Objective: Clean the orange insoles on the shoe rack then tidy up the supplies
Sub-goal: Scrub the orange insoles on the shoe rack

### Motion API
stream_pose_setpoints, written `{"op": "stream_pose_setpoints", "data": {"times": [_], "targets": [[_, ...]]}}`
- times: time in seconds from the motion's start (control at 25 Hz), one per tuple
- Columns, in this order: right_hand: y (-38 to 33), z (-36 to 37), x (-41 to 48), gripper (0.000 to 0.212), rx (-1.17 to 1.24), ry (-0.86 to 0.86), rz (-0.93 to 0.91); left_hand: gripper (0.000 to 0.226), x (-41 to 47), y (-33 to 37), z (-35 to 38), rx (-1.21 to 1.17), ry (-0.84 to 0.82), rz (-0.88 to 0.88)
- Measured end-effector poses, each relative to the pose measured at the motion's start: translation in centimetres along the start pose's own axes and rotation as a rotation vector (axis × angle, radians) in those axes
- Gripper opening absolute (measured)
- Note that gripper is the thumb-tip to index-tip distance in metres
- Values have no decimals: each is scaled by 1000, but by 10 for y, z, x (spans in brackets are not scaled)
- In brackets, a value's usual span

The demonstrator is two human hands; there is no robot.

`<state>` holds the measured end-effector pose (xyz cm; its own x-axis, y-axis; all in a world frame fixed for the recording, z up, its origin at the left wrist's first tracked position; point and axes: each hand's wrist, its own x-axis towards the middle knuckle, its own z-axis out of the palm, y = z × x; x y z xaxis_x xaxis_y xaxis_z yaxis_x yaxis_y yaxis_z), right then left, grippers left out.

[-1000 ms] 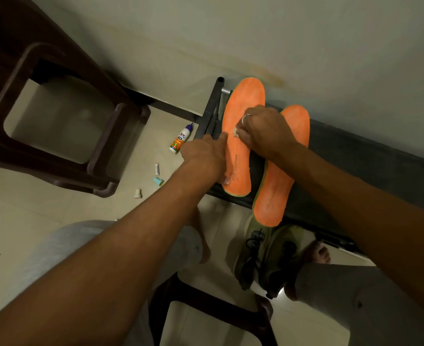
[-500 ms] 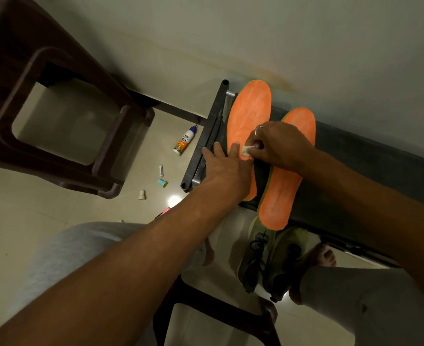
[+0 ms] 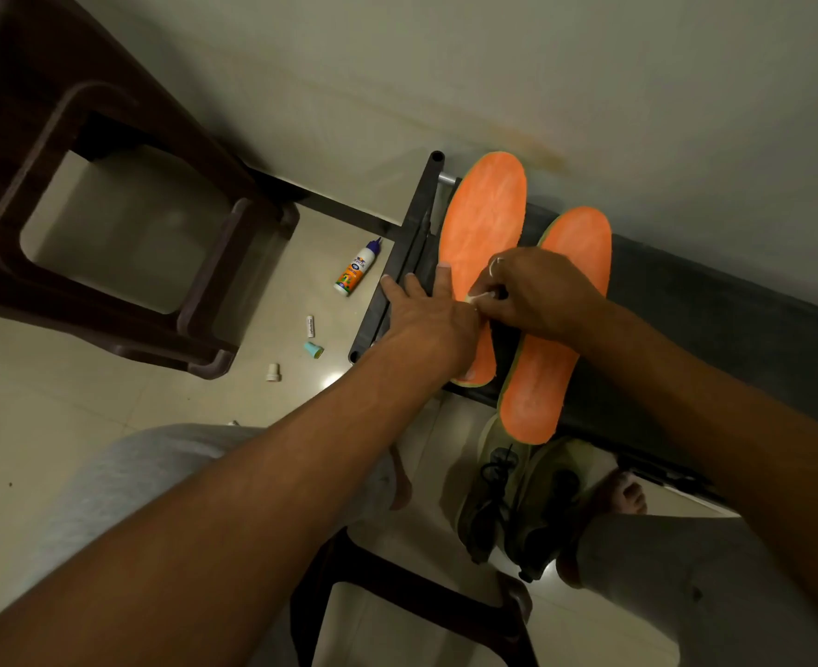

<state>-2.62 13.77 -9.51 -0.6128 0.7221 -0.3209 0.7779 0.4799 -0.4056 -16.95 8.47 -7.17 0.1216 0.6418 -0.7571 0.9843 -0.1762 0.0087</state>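
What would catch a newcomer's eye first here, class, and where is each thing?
First, the two bright orange insoles side by side on the dark shoe rack by the wall. Then the hands on one insole: the left hand presses it flat while the right hand pinches a small white wad over it. A small bottle lies on the floor beside the rack.

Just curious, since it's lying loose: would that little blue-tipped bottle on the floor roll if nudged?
Probably. The blue-tipped bottle lies on its side and looks round-bodied, so a sideways nudge would likely roll it. The glossy floor offers little grip, so it might also slide. It looks like small plastic, so probably light.
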Motion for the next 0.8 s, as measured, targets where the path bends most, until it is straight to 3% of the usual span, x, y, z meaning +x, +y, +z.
{"op": "stream_pose_setpoints", "data": {"times": [0.2, 0.32, 0.4, 0.52, 0.6, 0.72, 0.8], "targets": [[7, 8, 18, 22, -231, 259, 55, 91, -2, 0, -3, 80, 1, 19], [7, -5, 17, 17, -17, 36, 26, 91, -2, 0, -6, 77, -9, 26], [11, -10, 15, 16, -6, -94, 5, 92, -3, 1, -6, 90, -5, 26], [17, -1, 20, 23, -210, 177, -9, 90, -2, 1, -7, 112, -25, 30], [17, 1, 22, 27, -250, 262, -14, 90, -2, 2, -9, 115, -39, 22], [11, 1, 21, 19, -132, 63, -25, 93, -4, 5, -10, 104, -48, -4], [8, 6, 17, 18, -124, 59, -46, 93, -4, 5, -10, 103, -55, -3]]}}
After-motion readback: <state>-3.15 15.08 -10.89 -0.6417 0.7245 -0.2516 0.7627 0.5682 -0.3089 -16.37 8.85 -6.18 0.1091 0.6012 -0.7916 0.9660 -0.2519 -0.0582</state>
